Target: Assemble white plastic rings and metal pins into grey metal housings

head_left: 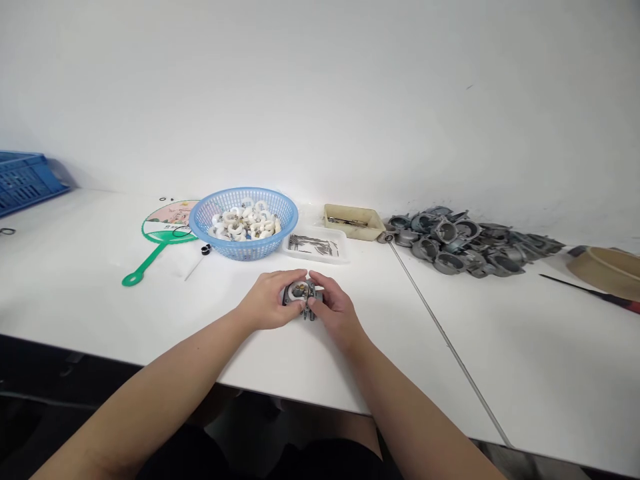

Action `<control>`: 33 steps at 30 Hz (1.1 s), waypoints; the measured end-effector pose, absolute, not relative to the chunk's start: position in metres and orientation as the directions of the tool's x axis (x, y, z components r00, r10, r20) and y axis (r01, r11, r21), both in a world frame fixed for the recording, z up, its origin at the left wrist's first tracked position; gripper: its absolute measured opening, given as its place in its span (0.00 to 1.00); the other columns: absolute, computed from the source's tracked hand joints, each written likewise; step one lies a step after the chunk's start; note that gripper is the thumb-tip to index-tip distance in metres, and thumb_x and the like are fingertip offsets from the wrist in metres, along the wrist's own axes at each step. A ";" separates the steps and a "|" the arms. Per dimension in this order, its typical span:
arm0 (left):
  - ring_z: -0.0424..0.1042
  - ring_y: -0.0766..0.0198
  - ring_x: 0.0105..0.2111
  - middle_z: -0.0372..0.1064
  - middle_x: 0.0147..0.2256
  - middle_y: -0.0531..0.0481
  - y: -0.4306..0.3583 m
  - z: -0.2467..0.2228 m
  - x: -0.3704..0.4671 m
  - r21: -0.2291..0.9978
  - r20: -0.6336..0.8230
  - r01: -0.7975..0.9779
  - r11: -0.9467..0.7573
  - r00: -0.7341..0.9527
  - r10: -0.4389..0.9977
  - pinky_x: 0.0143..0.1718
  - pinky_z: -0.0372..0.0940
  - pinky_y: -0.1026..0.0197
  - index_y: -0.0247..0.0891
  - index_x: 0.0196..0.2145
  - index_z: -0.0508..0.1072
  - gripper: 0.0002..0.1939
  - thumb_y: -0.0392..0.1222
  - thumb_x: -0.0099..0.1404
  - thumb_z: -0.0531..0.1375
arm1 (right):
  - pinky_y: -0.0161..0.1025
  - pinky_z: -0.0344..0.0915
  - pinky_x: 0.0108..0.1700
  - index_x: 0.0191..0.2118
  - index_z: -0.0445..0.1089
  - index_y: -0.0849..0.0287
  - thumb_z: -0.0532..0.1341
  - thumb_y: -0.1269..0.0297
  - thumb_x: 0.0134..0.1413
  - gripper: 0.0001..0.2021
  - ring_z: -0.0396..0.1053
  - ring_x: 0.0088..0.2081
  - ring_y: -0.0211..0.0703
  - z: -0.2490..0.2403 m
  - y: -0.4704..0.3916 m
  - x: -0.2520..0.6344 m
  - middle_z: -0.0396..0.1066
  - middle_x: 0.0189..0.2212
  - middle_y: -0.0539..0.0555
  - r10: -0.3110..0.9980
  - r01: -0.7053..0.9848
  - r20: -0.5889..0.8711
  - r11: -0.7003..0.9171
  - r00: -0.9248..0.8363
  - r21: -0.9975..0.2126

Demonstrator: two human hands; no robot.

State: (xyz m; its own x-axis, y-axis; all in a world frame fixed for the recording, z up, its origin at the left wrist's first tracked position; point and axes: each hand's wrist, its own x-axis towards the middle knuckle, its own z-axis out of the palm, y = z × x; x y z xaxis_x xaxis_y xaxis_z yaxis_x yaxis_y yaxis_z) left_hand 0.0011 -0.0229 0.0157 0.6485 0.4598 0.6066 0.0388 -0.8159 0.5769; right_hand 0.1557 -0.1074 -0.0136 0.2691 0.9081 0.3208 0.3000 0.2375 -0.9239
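A small grey metal part with a white ring and brass bits inside (301,291) rests at the middle of the white table (240,360), near its front edge. My left hand (270,301) is wrapped round its left side, with the thumb along the near edge. From the right, my right hand (336,308) grips the same part, its thumb close to the left thumb. Fingertips of both hands nearly meet at the far side. Beyond them stand a blue basket (245,251) of white rings and a clear tray (342,247) of thin dark pins.
A green-handled fan (145,265) lies left of the basket, a blue crate (30,180) at far left. Behind right are a yellowish tray (373,230), a pile of grey metal housings (450,243), a screwdriver (590,290) and a tan bowl (607,270). A seam (445,337) crosses the table.
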 end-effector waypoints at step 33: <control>0.68 0.56 0.45 0.68 0.45 0.46 -0.022 0.014 -0.005 0.870 0.338 0.000 -0.494 0.729 0.595 0.47 0.64 0.53 0.40 0.50 0.62 0.31 0.35 0.47 0.64 | 0.41 0.66 0.38 0.42 0.68 0.57 0.60 0.59 0.50 0.13 0.68 0.35 0.41 -0.002 -0.112 0.151 0.71 0.36 0.54 0.945 0.241 0.243 0.189 0.219 -0.952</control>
State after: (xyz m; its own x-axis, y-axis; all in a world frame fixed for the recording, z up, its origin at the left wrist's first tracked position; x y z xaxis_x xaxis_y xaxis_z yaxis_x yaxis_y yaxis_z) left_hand -0.0048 -0.0222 0.0139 0.7293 0.5950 0.3378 0.0001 -0.4937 0.8696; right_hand 0.1509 -0.1125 -0.0017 0.2187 0.9451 0.2429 0.2409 0.1889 -0.9520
